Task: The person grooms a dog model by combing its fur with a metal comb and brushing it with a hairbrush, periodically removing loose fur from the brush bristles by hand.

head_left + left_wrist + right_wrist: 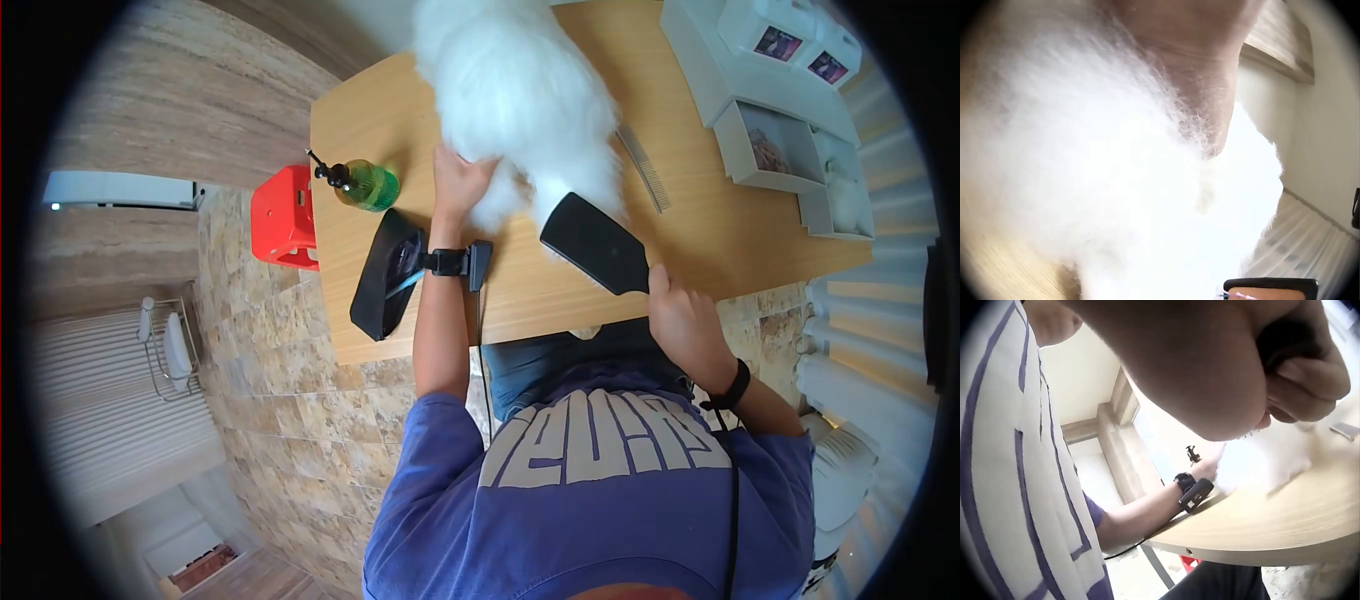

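A fluffy white long-haired animal [520,90] stands at the table's far side, its head out of view. My left hand [463,185] rests against its coat, thumb spread to the right; in the left wrist view the thumb [1207,125] sinks into the fur, and the other fingers are hidden. My right hand [690,325] grips the handle of a black paddle brush [595,243]. The brush head overlaps the fur of a leg [570,185], its flat back facing up. In the right wrist view, the curled right fingers [1307,390] show above the tabletop.
On the wooden table [740,240] lie a metal comb [645,170] to the right and a black pouch [375,280] to the left. A green spray bottle [368,186] stands near the left edge, beyond which is a red stool [283,218]. White drawers [770,150] fill the far right corner.
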`<state>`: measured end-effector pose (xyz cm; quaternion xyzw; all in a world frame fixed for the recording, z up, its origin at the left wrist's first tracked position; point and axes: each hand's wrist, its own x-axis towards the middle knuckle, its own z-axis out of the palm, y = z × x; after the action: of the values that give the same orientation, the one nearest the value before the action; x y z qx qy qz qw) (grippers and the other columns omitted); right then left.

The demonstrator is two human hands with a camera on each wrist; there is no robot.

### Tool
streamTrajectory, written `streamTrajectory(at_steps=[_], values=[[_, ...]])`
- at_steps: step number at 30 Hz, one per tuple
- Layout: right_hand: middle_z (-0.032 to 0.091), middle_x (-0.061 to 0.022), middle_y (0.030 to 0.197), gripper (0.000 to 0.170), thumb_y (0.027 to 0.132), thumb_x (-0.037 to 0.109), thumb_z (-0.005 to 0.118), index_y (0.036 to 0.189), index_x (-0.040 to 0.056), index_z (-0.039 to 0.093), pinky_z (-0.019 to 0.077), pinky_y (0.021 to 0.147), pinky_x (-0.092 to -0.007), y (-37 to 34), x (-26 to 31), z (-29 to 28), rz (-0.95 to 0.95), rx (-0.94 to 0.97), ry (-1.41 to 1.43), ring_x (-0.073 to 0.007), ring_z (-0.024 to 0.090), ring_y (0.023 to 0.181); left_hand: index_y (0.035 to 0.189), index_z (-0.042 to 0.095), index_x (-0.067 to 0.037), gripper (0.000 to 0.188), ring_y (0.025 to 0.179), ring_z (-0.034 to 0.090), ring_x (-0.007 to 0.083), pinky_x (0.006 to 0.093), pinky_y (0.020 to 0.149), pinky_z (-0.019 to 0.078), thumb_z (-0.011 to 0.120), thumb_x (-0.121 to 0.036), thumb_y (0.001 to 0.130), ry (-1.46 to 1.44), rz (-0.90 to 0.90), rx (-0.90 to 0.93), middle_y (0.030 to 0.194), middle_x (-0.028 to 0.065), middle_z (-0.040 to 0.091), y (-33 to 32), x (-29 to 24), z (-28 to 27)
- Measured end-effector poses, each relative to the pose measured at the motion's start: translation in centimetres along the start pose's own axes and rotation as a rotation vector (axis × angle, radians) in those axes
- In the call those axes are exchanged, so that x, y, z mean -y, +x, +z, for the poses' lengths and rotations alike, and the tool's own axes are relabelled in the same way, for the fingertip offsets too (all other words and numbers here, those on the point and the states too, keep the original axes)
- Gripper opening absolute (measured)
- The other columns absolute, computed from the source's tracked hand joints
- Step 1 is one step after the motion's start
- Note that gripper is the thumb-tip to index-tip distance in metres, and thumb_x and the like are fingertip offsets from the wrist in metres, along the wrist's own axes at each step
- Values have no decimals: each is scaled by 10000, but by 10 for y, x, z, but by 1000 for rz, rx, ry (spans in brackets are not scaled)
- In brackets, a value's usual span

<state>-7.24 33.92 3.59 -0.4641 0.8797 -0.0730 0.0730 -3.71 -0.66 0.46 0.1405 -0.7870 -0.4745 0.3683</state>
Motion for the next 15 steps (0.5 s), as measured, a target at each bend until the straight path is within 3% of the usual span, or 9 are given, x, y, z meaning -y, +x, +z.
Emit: streamTrajectory(at_steps=[6, 9, 13, 15], values=[[629, -225, 751, 171, 914, 95, 575, 1016, -18, 497, 496, 624, -495, -33, -12, -22, 87, 56, 263, -420, 644, 717, 980, 699, 39, 299, 835, 735, 229, 338, 762, 549, 665, -37, 693, 45, 20, 65, 877, 169, 750, -5, 8, 4], [619, -237, 743, 184, 913, 94, 579, 1028, -21, 493, 482, 609, -505, -43, -19, -31, 88, 166, 304, -433, 629, 699, 979, 699, 36, 303, 837, 737, 254, 347, 769, 551, 658, -46, 690, 62, 78, 69, 879, 174, 748, -4, 7, 11], [608, -244, 727, 192, 898, 92, 597, 1013, -20, 492, 471, 609, -516, -66, -46, -28, 27, 137, 321, -451, 616, 700, 997, 700, 30, 308, 850, 738, 278, 364, 770, 553, 686, -70, 706, 13, 70, 56, 900, 182, 746, -4, 11, 16], [600, -254, 714, 207, 888, 96, 608, 1023, -22, 505, 461, 608, -518, -77, -62, -35, 53, 241, 311, -459, 608, 699, 1007, 701, 26, 312, 854, 738, 283, 365, 769, 554, 697, -80, 714, 36, 66, 33, 908, 183, 746, -4, 14, 13]])
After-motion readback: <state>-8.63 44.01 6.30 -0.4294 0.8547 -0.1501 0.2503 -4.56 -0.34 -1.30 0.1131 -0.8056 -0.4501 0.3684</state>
